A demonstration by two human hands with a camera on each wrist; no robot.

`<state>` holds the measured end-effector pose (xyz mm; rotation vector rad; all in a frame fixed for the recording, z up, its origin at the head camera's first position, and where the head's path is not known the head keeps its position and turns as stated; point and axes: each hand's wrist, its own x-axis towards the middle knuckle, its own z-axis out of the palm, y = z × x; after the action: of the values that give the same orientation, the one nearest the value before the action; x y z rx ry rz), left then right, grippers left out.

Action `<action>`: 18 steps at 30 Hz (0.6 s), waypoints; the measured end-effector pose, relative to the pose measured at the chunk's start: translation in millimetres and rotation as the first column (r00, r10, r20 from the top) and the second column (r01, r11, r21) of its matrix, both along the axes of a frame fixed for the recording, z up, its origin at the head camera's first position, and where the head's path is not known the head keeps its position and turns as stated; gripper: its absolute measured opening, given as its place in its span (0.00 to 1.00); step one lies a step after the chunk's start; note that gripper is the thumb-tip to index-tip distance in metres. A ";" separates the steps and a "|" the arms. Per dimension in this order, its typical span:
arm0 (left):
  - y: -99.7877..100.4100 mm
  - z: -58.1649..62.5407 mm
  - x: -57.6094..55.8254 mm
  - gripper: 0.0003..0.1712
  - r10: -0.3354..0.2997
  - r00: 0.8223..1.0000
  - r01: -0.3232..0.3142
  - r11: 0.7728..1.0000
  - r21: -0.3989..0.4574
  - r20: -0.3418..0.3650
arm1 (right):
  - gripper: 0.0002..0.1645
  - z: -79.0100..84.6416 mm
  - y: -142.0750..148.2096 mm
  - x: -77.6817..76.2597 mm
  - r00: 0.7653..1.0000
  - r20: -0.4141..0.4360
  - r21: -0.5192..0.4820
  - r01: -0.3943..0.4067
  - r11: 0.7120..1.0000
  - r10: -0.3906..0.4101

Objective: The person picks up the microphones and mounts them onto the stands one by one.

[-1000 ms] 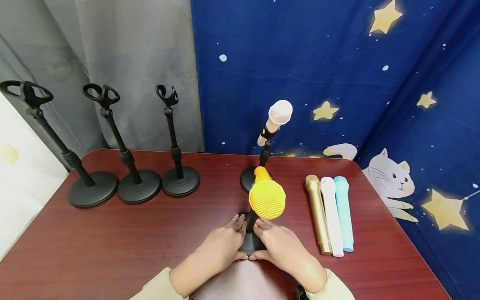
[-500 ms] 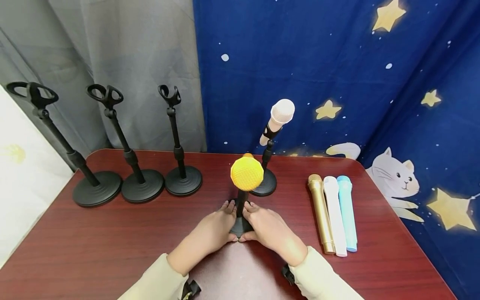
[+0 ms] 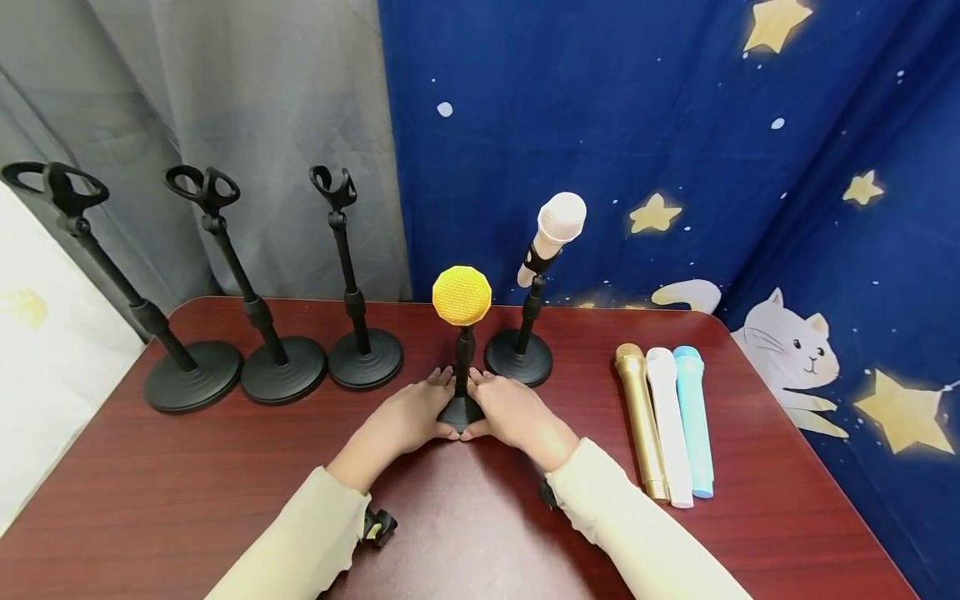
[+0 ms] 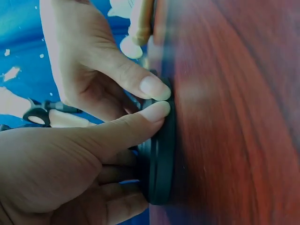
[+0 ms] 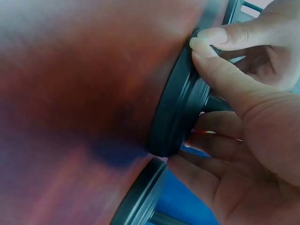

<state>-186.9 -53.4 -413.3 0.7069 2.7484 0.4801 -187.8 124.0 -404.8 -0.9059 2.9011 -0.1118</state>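
I see the yellow microphone (image 3: 462, 296) on its black stand (image 3: 464, 360) slid toward the counter's (image 3: 225, 500) far edge, which I judge brings it nearly level with the mounted white microphone (image 3: 561, 221). The left hand (image 3: 405, 414) and right hand (image 3: 513, 412) grip its base, thumbs meeting. That neighbour's base (image 3: 519, 360), just right, limits sideways room; three bare stands (image 3: 365, 360) line the far left corner.
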 end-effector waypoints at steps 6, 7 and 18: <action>-6.4 -0.5 -20.1 0.45 0.008 1.000 -0.009 1.000 -0.028 -0.020 | 0.38 3.9 -7.9 -24.7 0.999 0.033 -0.002 0.005 1.000 -0.005; -7.5 -0.1 -23.7 0.45 0.010 1.000 -0.010 0.999 -0.035 -0.016 | 0.38 3.5 -8.8 -28.6 0.999 0.043 -0.006 0.008 1.000 -0.007; -11.6 3.4 -56.6 0.46 0.029 1.000 -0.028 0.997 -0.074 0.012 | 0.46 4.4 -14.9 -60.8 0.996 0.085 0.003 0.005 1.000 -0.005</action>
<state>-243.5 -65.0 -409.9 0.6459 2.7517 0.3851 -248.7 109.1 -400.4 -0.8708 2.8245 -0.1436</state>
